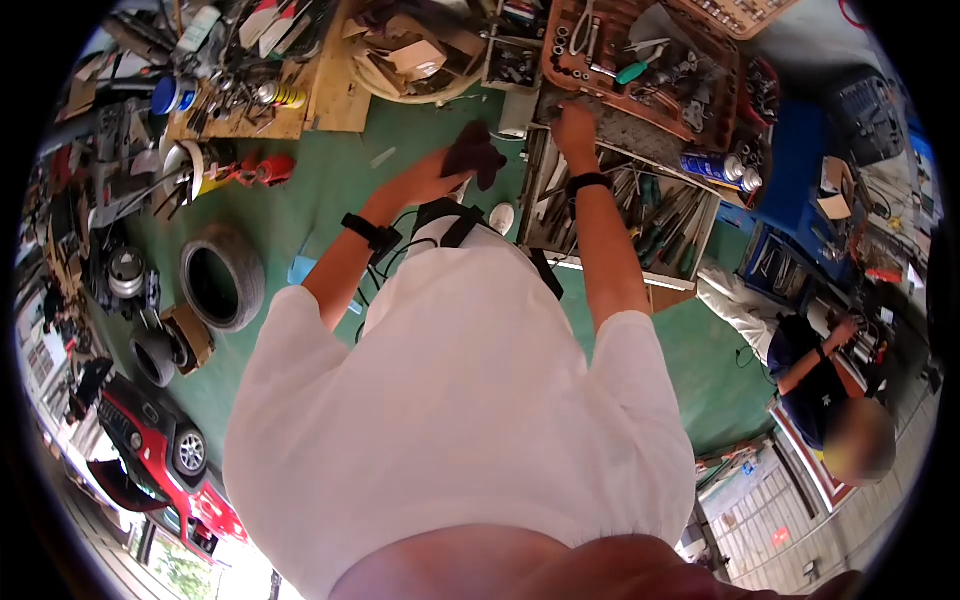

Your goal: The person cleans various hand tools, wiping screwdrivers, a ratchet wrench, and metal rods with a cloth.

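My left hand (428,180) is closed around a dark maroon cloth (474,156), held out over the green floor to the left of the tool cart. My right hand (574,130) is a fist at the near edge of the cart's grimy top (640,132); what its fingers hold, if anything, is hidden. Just beyond that hand lies an orange-brown socket case (562,62) with pliers (581,28), a green-handled tool (632,73) and loose metal pieces. Below my right forearm, an open drawer (706,236) is full of screwdrivers and other long tools.
Blue spray cans (712,165) stand at the cart's right end. A round basket (440,97) of scraps sits ahead. Tyres (222,278) and a red car (150,455) are on the left. At right, another person (800,370) works at a bench.
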The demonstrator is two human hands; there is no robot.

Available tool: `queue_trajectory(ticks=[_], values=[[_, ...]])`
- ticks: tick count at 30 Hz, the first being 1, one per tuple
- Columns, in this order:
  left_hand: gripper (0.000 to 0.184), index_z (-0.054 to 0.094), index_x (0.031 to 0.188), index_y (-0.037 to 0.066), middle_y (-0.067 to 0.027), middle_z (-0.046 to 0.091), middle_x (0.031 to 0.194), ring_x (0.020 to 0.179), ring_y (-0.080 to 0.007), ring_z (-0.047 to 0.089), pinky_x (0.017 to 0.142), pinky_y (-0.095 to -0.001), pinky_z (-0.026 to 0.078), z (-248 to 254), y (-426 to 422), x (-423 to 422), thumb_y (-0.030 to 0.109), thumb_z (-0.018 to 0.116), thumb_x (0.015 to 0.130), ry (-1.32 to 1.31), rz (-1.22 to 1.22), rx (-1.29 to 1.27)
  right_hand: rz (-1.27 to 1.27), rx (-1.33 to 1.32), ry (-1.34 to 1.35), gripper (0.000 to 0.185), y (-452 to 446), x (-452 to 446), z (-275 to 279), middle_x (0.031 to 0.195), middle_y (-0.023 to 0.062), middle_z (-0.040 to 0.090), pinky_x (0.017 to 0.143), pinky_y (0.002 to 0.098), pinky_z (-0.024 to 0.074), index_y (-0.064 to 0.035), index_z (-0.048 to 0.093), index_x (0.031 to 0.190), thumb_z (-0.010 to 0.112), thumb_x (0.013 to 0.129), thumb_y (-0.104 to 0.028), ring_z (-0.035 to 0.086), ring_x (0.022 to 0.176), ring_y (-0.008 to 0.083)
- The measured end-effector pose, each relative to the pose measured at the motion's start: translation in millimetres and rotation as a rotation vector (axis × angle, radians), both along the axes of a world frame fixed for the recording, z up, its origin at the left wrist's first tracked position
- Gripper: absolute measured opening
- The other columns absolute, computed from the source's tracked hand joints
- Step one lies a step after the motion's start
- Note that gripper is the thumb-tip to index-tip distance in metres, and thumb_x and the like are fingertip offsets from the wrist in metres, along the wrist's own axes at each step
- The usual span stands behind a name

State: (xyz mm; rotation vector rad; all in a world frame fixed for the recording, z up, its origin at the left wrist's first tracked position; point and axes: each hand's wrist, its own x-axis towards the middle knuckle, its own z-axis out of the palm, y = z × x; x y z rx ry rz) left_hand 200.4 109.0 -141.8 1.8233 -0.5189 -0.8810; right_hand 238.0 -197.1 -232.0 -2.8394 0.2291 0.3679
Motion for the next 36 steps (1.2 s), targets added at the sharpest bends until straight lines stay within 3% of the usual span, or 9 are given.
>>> queue_trajectory(ticks=[3, 7, 12, 15, 18, 21, 32, 34, 36], values=[[0.045, 0.048, 0.133, 0.003, -0.0145, 0.063, 0.120, 0.107, -0.0262, 0.059, 0.096, -0.0373, 0.045, 0, -2, 13, 0.023, 0.059, 0.094, 0.064, -0.029, -0.033, 0.001, -0.042, 0.036, 0.015, 0, 6, 3, 0.106, 0.0171, 0.062, 0.089, 0.0422, 0.0530, 0.0000, 0.069, 0.095, 0.065, 0.084, -0.010, 0.061, 0.101, 0.0329], [0.043, 0.051, 0.130, 0.004, -0.0138, 0.066, 0.114, 0.102, -0.0242, 0.061, 0.091, -0.0374, 0.047, -2, -3, 37, 0.018, 0.061, 0.091, 0.093, -0.183, 0.135, -0.016, 0.014, -0.091, 0.030, -4, -1, 1, 0.100, 0.0213, 0.063, 0.083, 0.0465, 0.0524, 0.0035, 0.067, 0.100, 0.071, 0.077, -0.015, 0.062, 0.093, 0.0383], [0.041, 0.054, 0.127, 0.004, -0.0140, 0.066, 0.110, 0.099, -0.0221, 0.062, 0.088, -0.0364, 0.047, -30, -22, 62, 0.011, 0.063, 0.087, 0.104, -0.274, 0.067, -0.334, 0.136, 0.097, 0.039, -3, -31, 25, 0.095, 0.0227, 0.063, 0.080, 0.0442, 0.0545, 0.0061, 0.066, 0.093, 0.076, 0.075, -0.027, 0.065, 0.090, 0.0367], [0.040, 0.056, 0.124, 0.003, -0.0144, 0.066, 0.110, 0.100, -0.0242, 0.062, 0.089, -0.0366, 0.047, -28, -51, 70, 0.011, 0.064, 0.086, 0.173, -0.235, -0.063, -0.510, 0.204, -0.127, 0.044, -17, -74, 2, 0.094, 0.0222, 0.067, 0.079, 0.0427, 0.0538, 0.0043, 0.066, 0.096, 0.077, 0.069, -0.029, 0.066, 0.089, 0.0369], [0.039, 0.058, 0.121, 0.001, -0.0177, 0.067, 0.105, 0.096, -0.0283, 0.064, 0.086, -0.0377, 0.049, 1, -90, 72, 0.008, 0.064, 0.083, -0.057, -0.169, -0.234, -0.626, 0.211, -0.212, 0.046, -25, -119, 14, 0.089, 0.0197, 0.069, 0.076, 0.0417, 0.0540, 0.0036, 0.066, 0.097, 0.077, 0.066, -0.028, 0.067, 0.084, 0.0360], [0.045, 0.056, 0.123, -0.001, -0.0209, 0.066, 0.106, 0.092, -0.0300, 0.065, 0.084, -0.0366, 0.049, 30, -135, 81, 0.006, 0.065, 0.080, -0.074, -0.439, -0.029, -0.634, 0.190, -0.313, 0.038, -28, -164, 32, 0.078, 0.0167, 0.069, 0.070, 0.0409, 0.0549, 0.0003, 0.067, 0.094, 0.075, 0.066, -0.024, 0.068, 0.076, 0.0330], [0.048, 0.054, 0.128, 0.004, -0.0178, 0.060, 0.121, 0.099, -0.0376, 0.061, 0.079, -0.0454, 0.053, -33, -248, 74, -0.001, 0.062, 0.082, -0.839, -0.310, -0.251, -0.998, 0.277, -0.323, 0.036, -23, -251, 51, 0.073, 0.0120, 0.069, 0.066, 0.0350, 0.0554, 0.0021, 0.065, 0.088, 0.078, 0.066, -0.023, 0.070, 0.071, 0.0234], [0.047, 0.052, 0.130, 0.004, -0.0180, 0.057, 0.124, 0.097, -0.0342, 0.061, 0.075, -0.0447, 0.055, -10, -260, 76, -0.004, 0.061, 0.084, -0.652, -0.398, -0.053, -0.953, 0.396, -0.453, 0.035, -21, -257, 42, 0.069, 0.0133, 0.068, 0.062, 0.0379, 0.0547, 0.0001, 0.064, 0.087, 0.079, 0.067, -0.024, 0.069, 0.066, 0.0284], [0.047, 0.051, 0.129, 0.004, -0.0180, 0.052, 0.129, 0.092, -0.0323, 0.061, 0.069, -0.0439, 0.056, -6, -266, 75, -0.008, 0.058, 0.084, -0.875, -0.382, -0.021, -0.963, 0.411, -0.470, 0.032, -19, -263, 34, 0.069, 0.0133, 0.068, 0.061, 0.0373, 0.0542, 0.0006, 0.064, 0.087, 0.078, 0.069, -0.022, 0.069, 0.066, 0.0273]])
